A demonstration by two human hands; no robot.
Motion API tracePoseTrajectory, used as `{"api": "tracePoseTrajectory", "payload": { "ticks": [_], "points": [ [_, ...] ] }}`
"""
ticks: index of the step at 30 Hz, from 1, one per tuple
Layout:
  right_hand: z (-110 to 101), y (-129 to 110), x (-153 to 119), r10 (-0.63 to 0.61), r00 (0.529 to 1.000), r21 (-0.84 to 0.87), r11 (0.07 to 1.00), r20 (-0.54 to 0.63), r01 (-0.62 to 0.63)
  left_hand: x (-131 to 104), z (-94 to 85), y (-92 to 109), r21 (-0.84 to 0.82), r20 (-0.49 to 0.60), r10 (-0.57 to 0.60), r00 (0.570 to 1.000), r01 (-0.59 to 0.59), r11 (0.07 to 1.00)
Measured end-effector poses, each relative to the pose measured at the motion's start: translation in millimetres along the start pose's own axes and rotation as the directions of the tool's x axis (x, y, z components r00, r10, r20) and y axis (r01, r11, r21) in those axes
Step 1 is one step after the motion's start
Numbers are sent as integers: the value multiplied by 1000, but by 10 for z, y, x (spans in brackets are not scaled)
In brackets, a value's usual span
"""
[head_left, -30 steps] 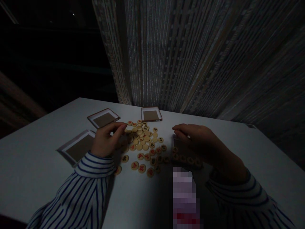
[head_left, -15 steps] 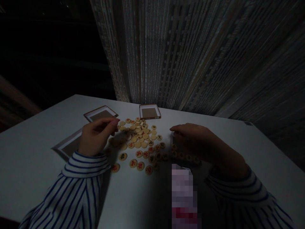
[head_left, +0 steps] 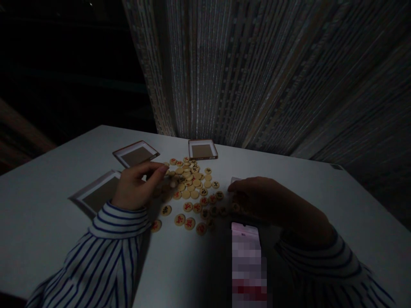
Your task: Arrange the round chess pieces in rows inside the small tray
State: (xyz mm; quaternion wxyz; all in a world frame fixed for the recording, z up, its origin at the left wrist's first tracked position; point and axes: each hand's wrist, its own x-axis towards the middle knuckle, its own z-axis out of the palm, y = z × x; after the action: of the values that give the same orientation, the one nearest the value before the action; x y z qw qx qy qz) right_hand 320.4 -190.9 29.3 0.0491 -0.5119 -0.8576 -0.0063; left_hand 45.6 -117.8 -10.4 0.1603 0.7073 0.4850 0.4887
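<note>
Round wooden pieces (head_left: 197,182), some with red or black characters and some blank, lie in a loose heap on the white table (head_left: 173,265). My left hand (head_left: 138,185) is at the heap's left edge, thumb and forefinger pinched together; what they hold, if anything, is too small and dim to make out. On the right, my right hand (head_left: 257,194) hovers palm down over a shaded row of pieces, above part of a white-edged tray (head_left: 236,179). Its fingers are dark and mostly hidden.
Two shallow open boxes stand at the back, one at left (head_left: 136,155) and one at centre (head_left: 203,149). Another grey-bottomed tray (head_left: 101,192) lies left of my left hand. A lit phone (head_left: 245,233) is near the front. Behind the table hangs a string curtain (head_left: 205,77).
My left hand has moved slightly right, further over the heap. My right hand has come down a little towards the row of pieces.
</note>
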Motion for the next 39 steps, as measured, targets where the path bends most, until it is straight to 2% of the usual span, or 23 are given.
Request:
{"api": "tracePoseTrajectory", "payload": {
  "ticks": [3,6,13,17,19,22,25,30,36,39],
  "points": [
    [-1,-6,5,32,999,-1,999,27,-32,-2,14,-35,109,75,86,994,-94,990],
    [22,25,-2,27,1000,33,999,13,-28,-3,23,-49,151,106,121,987,-136,979],
    [70,31,0,20,1000,-10,1000,-4,-20,-3,24,-67,174,50,131,990,-138,975],
    [69,-42,17,31,995,35,999,91,-34,-8,27,-79,179,34,123,992,-128,976],
    [84,-78,21,-4,991,93,996,131,-8,-12,28,-83,176,28,128,991,-131,976],
    [129,-118,25,-47,986,158,987,157,22,-16,28,-86,172,23,146,989,-148,974],
    [172,-150,33,-40,984,136,991,172,16,-15,30,-80,170,32,173,984,-176,970],
    [225,-209,53,-82,981,67,995,178,71,-16,49,-42,166,116,207,971,-225,960],
    [233,-290,79,-164,965,166,977,205,131,-34,71,-8,145,271,249,930,-295,944],
    [218,-331,107,-170,950,185,975,264,123,-37,72,-6,152,287,249,925,-300,942]
  ]
}}
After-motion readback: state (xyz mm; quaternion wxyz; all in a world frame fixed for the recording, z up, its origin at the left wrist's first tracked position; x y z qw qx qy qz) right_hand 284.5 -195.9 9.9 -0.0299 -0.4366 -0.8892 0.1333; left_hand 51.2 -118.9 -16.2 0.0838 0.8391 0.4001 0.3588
